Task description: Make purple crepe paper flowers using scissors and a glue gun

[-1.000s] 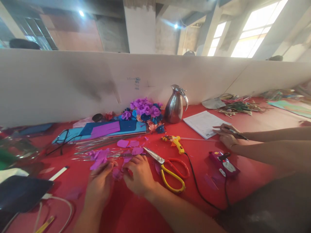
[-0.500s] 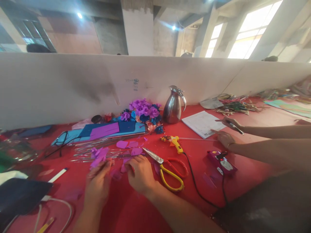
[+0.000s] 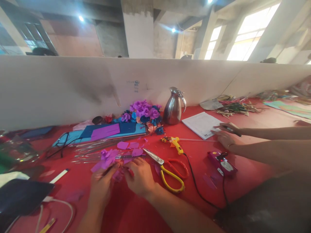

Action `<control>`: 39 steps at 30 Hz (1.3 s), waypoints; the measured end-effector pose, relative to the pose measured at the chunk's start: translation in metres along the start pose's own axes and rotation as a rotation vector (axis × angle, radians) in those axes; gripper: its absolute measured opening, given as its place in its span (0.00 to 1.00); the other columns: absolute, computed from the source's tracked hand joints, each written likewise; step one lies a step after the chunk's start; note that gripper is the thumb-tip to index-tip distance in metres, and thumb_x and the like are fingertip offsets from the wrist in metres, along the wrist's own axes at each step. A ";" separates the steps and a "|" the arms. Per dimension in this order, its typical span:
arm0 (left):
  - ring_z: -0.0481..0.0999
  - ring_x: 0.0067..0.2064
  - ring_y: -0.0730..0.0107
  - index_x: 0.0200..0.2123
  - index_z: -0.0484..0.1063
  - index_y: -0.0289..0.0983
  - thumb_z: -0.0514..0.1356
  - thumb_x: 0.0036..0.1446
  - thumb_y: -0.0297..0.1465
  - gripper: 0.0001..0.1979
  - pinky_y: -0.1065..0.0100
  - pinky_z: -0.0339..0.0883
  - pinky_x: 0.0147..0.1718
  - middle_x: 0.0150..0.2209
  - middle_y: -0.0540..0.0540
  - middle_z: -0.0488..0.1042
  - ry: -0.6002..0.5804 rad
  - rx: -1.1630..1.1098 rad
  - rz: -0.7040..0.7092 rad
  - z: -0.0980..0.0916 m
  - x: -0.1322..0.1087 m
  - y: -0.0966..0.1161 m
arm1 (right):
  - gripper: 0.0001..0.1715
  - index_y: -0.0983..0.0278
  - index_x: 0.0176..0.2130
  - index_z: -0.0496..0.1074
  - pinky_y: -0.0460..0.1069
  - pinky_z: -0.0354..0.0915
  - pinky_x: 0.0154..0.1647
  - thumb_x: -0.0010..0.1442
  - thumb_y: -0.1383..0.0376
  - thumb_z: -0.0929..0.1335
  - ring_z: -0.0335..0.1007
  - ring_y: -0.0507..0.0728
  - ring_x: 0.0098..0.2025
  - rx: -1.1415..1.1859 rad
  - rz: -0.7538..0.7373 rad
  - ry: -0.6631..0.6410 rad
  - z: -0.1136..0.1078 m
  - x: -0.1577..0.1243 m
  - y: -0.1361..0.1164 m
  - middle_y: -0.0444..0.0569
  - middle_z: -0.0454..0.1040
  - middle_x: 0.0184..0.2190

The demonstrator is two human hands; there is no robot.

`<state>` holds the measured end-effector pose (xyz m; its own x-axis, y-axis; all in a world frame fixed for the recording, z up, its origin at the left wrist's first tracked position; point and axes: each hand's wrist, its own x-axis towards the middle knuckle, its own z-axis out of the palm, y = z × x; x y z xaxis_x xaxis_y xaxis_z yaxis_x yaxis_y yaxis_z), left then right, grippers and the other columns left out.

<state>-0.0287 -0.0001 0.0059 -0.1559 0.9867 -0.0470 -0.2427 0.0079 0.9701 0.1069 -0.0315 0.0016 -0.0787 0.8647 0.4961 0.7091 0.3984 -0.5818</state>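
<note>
A purple paper flower (image 3: 108, 158) is gripped by my left hand (image 3: 102, 183), thumb and fingers closed at its lower end. My right hand (image 3: 140, 178) has come up beside it with its fingers curled together; what they pinch, if anything, is hidden. Loose purple paper petals (image 3: 123, 145) lie just beyond both hands, among thin shiny wire-like strips (image 3: 85, 155). Scissors (image 3: 159, 160) with one red and one yellow handle rest to the right of my right hand, blades open. Behind them lies a yellow glue gun (image 3: 177, 145), a clear stick in its back end.
Finished paper flowers (image 3: 143, 111) are heaped by a steel jug (image 3: 173, 108). Coloured paper sheets (image 3: 107, 130) lie back left. At right, another person's hands (image 3: 227, 136) touch a paper pad (image 3: 200, 124), near a purple power box (image 3: 221, 163) with cords. A dark device (image 3: 21, 197) sits front left.
My left hand has moved right with the flower, so it is now close to my right hand. The other person's pen hand has shifted left toward the pad.
</note>
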 end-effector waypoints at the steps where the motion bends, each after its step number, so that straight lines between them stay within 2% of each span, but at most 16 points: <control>1: 0.78 0.32 0.63 0.27 0.81 0.38 0.72 0.34 0.31 0.11 0.66 0.75 0.30 0.30 0.45 0.81 0.002 0.001 0.001 0.000 0.000 0.000 | 0.08 0.60 0.39 0.75 0.48 0.65 0.41 0.60 0.67 0.66 0.73 0.56 0.39 0.007 -0.005 -0.006 0.001 0.000 0.001 0.47 0.79 0.36; 7: 0.77 0.30 0.67 0.25 0.81 0.37 0.74 0.30 0.31 0.12 0.70 0.73 0.29 0.27 0.47 0.80 0.034 -0.021 0.001 0.003 -0.004 0.006 | 0.09 0.61 0.37 0.75 0.48 0.64 0.40 0.61 0.69 0.65 0.72 0.56 0.38 -0.011 -0.003 -0.014 0.005 0.000 0.004 0.47 0.79 0.34; 14: 0.75 0.29 0.70 0.25 0.80 0.37 0.73 0.35 0.32 0.11 0.71 0.71 0.28 0.26 0.49 0.79 -0.033 -0.074 -0.003 0.001 -0.005 0.001 | 0.10 0.60 0.35 0.76 0.47 0.64 0.40 0.57 0.73 0.66 0.71 0.55 0.37 0.009 0.003 -0.052 0.004 -0.001 0.003 0.46 0.78 0.34; 29: 0.76 0.29 0.71 0.23 0.79 0.35 0.74 0.30 0.32 0.12 0.72 0.72 0.30 0.25 0.49 0.79 0.049 -0.124 0.016 0.008 -0.011 0.009 | 0.11 0.60 0.34 0.76 0.47 0.63 0.40 0.56 0.73 0.66 0.71 0.55 0.38 0.001 0.025 -0.078 0.001 -0.002 0.002 0.46 0.78 0.33; 36: 0.75 0.28 0.74 0.26 0.78 0.37 0.73 0.35 0.33 0.12 0.74 0.71 0.29 0.25 0.52 0.78 0.045 -0.208 -0.006 -0.003 -0.002 -0.001 | 0.10 0.60 0.32 0.76 0.47 0.62 0.38 0.53 0.73 0.67 0.70 0.55 0.37 0.012 -0.007 -0.032 0.001 -0.003 0.005 0.45 0.77 0.31; 39: 0.75 0.28 0.75 0.23 0.77 0.37 0.74 0.32 0.32 0.12 0.76 0.70 0.28 0.24 0.53 0.78 0.129 -0.263 0.028 -0.005 0.001 -0.002 | 0.10 0.61 0.30 0.76 0.47 0.62 0.37 0.50 0.75 0.68 0.70 0.56 0.36 0.027 0.027 -0.003 0.000 -0.004 0.005 0.45 0.77 0.31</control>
<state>-0.0335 -0.0004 0.0030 -0.2825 0.9569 -0.0670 -0.4734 -0.0783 0.8773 0.1105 -0.0329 -0.0030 -0.0621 0.8759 0.4784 0.6920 0.3832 -0.6118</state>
